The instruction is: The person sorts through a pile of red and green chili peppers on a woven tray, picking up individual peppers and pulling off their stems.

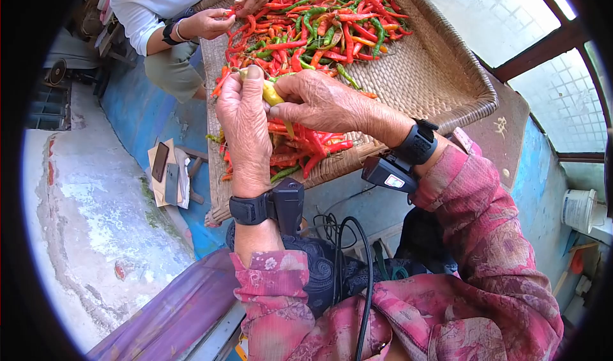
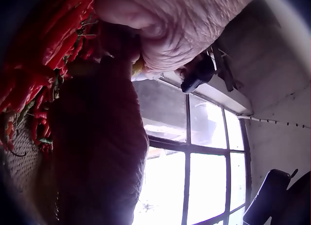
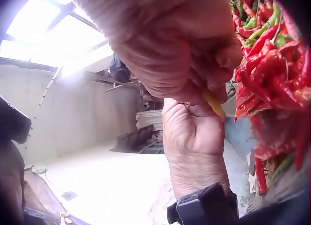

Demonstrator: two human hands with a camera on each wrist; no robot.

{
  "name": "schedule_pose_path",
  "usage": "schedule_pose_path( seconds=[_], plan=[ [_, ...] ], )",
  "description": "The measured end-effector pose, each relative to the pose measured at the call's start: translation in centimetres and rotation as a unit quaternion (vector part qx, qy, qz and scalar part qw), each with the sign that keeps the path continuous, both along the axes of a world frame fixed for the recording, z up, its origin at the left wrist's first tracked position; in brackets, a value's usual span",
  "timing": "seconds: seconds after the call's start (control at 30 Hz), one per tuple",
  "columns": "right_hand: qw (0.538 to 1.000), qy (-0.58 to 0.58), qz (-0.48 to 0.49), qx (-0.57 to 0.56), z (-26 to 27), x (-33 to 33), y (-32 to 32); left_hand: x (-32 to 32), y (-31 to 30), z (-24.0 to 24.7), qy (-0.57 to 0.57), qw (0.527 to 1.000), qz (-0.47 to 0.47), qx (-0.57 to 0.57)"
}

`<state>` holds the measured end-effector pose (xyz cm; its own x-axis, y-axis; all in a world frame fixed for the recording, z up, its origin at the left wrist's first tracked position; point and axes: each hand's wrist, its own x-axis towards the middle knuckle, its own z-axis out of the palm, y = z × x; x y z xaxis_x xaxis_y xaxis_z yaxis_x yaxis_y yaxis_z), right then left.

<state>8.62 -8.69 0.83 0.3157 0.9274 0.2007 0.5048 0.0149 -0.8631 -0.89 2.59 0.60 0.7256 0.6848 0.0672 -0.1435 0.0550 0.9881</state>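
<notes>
Item 1: yellow pepper (image 1: 272,94), one, at the centre of the head frame, above the lower part of the heap; slanted, its tip toward the bottom of the frame.

Item 2: hands, close together on item 1. Left hand (image 1: 246,126), upright in the frame, pinches the upper end under the thumb. Right hand (image 1: 324,100), coming in from the right, grips the lower part between thumb and fingers. The double hold presumably steadies so small a thing from both ends.

Item 3: chilli heap (image 1: 319,32), mostly red with some green, filling the upper centre and running down below the hands; kept within reach, it seems, so that single pods come easily to hand.

Item 4: woven tray (image 1: 440,61), bare weave toward the right; its raised rim probably keeps the pods from rolling off.

Item 5: second person's hands (image 1: 214,24), upper left, near each other at the tray's edge, fingers on a small red piece (image 1: 231,12).

Item 6: wrist cameras (image 1: 288,206), strapped to both wrists, apparently clear of the fingers.
</notes>
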Motion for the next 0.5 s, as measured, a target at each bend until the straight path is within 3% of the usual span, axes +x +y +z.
schedule_pose_path(
  seconds=[0.07, 0.1, 0.13, 0.17, 0.27, 0.37, 0.43, 0.5],
  plan=[
    [1.000, 0.010, 0.018, -0.022, 0.2, -0.2, -0.1, 0.0, 0.2, -0.1, -0.018, 1.000, -0.006, -0.010],
    [0.982, 0.184, 0.041, -0.014, 0.2, -0.5, -0.2, 0.0, 0.2, -0.1, -0.035, 0.999, -0.013, -0.021],
    [0.934, 0.353, 0.063, -0.006, 0.2, -0.7, -0.3, 0.0, 0.2, -0.1, -0.035, 0.999, -0.014, -0.022],
    [0.933, 0.353, 0.063, -0.006, 0.1, -0.5, -0.4, 0.0, 0.1, 0.1, -0.055, 0.997, -0.020, -0.054],
    [0.874, 0.470, 0.124, -0.006, 0.1, 0.3, -0.7, 0.0, 0.4, 0.5, -0.091, 0.987, -0.035, -0.131],
    [0.851, 0.504, 0.147, -0.008, 0.1, 0.5, -1.0, -0.2, 0.8, 0.7, -0.122, 0.970, -0.093, -0.188],
    [0.870, 0.470, 0.147, -0.014, 0.5, 0.6, -0.8, 0.0, -0.5, 1.9, -0.058, 0.979, -0.023, -0.193],
    [0.946, 0.309, 0.075, -0.055, 1.3, 1.3, -1.3, 0.0, 0.5, 0.8, -0.057, 0.981, -0.031, -0.181]
  ],
)
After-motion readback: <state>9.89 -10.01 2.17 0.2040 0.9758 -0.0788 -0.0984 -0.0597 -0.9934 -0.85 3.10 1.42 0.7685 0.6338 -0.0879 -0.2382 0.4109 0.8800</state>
